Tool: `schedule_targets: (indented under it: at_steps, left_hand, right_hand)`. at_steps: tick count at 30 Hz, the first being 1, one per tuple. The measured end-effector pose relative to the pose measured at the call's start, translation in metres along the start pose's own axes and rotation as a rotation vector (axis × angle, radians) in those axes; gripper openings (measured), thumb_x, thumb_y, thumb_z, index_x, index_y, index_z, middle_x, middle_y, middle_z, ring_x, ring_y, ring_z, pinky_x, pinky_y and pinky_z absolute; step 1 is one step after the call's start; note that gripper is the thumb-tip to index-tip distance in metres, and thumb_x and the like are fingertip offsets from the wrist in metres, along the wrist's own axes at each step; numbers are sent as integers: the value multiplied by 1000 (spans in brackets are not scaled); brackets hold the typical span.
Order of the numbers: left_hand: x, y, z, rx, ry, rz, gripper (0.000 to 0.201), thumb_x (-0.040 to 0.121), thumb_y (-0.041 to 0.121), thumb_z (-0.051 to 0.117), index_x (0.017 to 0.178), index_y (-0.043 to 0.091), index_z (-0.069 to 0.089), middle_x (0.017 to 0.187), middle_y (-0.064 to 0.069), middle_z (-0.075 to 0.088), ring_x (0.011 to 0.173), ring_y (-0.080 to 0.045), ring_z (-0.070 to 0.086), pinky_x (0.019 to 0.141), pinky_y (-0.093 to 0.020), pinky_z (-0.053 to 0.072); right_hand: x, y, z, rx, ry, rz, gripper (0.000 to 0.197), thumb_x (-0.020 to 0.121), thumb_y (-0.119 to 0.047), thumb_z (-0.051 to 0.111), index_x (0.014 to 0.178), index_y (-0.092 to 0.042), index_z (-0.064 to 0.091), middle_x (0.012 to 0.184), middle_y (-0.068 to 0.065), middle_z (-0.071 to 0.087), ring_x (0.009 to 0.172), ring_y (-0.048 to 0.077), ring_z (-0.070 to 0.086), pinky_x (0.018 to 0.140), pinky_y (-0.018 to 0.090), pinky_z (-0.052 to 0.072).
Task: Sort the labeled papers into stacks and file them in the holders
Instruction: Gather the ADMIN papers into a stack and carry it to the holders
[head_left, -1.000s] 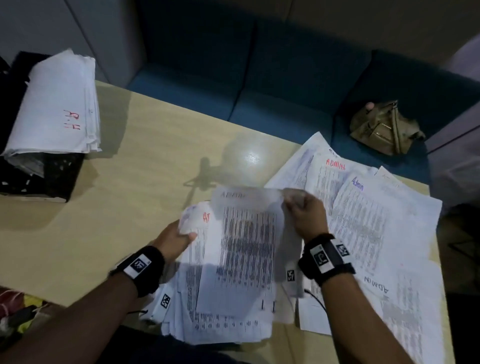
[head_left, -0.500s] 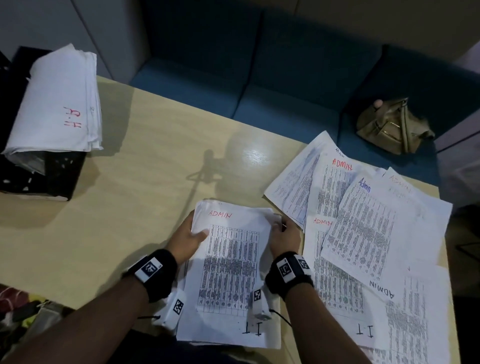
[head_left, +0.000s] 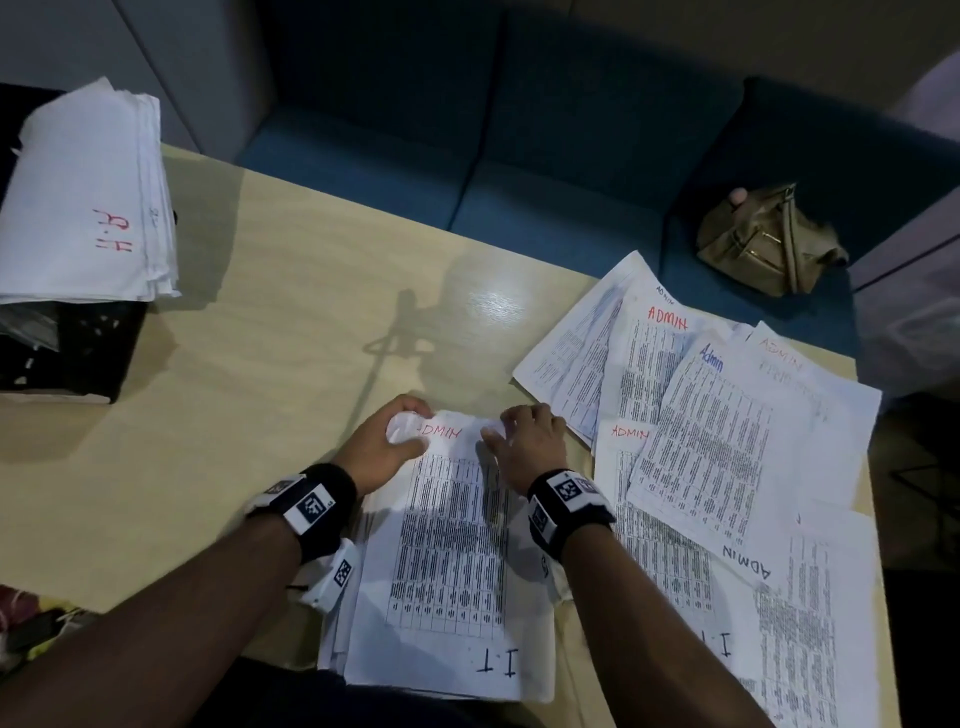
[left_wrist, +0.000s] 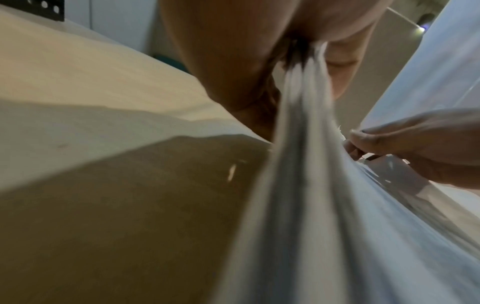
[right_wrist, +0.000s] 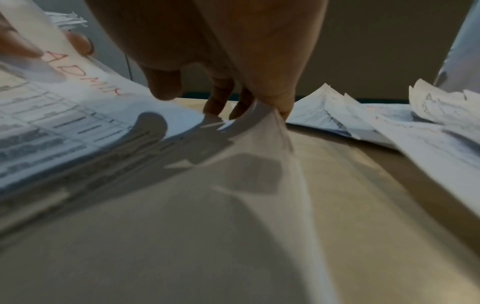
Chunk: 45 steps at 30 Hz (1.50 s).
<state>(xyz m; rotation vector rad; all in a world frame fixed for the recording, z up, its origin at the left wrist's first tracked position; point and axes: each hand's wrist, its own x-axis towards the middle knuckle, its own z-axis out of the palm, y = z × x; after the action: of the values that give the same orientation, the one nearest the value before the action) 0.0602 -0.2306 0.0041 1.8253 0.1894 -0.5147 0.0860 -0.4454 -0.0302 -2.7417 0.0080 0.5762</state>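
Red "ADMIN", black "IT" on the gripped stack (head_left: 452, 545); "H.R" pile (head_left: 83, 208).

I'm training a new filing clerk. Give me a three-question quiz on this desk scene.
1. True or false: the stack on the black holder is marked ADMIN.
2. What red word tops the sheet under both hands?
A) ADMIN B) H.R C) IT
3. Fill in: the left hand grips the stack's far left ____.

Key: 1 false, it reads H.R. 2 A. 3 corner; the right hand holds the other.
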Motion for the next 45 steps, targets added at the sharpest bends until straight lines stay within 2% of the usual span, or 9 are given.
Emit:
schedule_targets:
  at_steps: [5, 8, 12, 17, 22, 30, 36, 40, 45]
  left_hand:
    - [-14, -8, 14, -145, -28, -61, 57, 87, 9, 67, 130, 40, 45, 127, 8, 53, 101, -14, 63, 77, -22, 54]
    - [-18, -20, 20, 79, -75, -176, 52, 91, 18, 62, 139, 20, 41, 126, -4, 59, 97, -18, 61, 79, -27, 52]
    - [-17, -29, 20, 190, -68, -201, 46, 92, 22, 61, 134, 12, 47, 123, -7, 63, 100, -19, 58, 79, -26, 45]
    - [-13, -26, 21, 174, -69, -215, 40, 93, 19, 61, 131, 13, 51, 116, -3, 65, 99, -19, 60, 77, -26, 45]
    - [-12, -30, 21, 181, -62, -227, 41, 92, 19, 61, 132, 15, 52, 123, -6, 65, 105, -22, 62, 89, -33, 46]
    - [-11, -17, 25, 56, 21, -259, 35, 94, 18, 57, 129, 16, 55, 110, -5, 65, 101, -27, 63, 86, -34, 47]
    - [-7, -5, 20, 71, 149, -237, 14, 94, 23, 57, 108, 23, 53, 97, -2, 62, 85, -20, 60, 67, -26, 45]
    - [-3, -4, 15, 112, 183, -231, 15, 94, 21, 57, 102, 8, 59, 97, -13, 65, 86, -29, 61, 75, -33, 47]
    - [-8, 0, 23, 19, 233, -219, 27, 97, 31, 53, 115, 12, 58, 96, -6, 62, 84, -22, 56, 68, -28, 41]
  right_hand:
    - [-9, 5, -9, 280, 72, 54, 37, 92, -46, 50, 113, -17, 58, 121, 6, 48, 116, 24, 42, 100, 35, 33]
    - [-18, 37, -35, 455, 280, 88, 32, 94, -43, 49, 112, -18, 61, 121, 5, 53, 115, 20, 48, 100, 39, 42]
    - [-42, 116, -66, 355, 582, 552, 33, 91, -38, 58, 116, -16, 64, 134, 15, 51, 125, 33, 45, 106, 45, 36]
    - [-87, 201, -70, 317, 410, 1055, 69, 85, -43, 65, 136, -7, 36, 145, 23, 29, 134, 38, 29, 107, 51, 29]
    - [-95, 212, -81, 536, 448, 988, 80, 83, -17, 73, 144, -2, 23, 141, 29, 39, 127, 42, 44, 101, 45, 41]
    - [-100, 216, -114, 549, 721, 792, 37, 91, -19, 56, 122, 0, 59, 116, 24, 64, 105, 38, 59, 88, 39, 46]
    - [-111, 206, -135, 773, 813, 513, 33, 86, -22, 58, 117, -13, 65, 78, 9, 63, 59, 8, 59, 53, 18, 47]
    - [-118, 160, -118, 888, 659, 359, 19, 93, -9, 54, 110, -11, 62, 71, 3, 58, 46, -5, 52, 44, 9, 41]
    - [-112, 99, -52, 840, 170, 360, 36, 97, -17, 47, 133, -17, 45, 112, 4, 67, 87, 23, 69, 77, 46, 59]
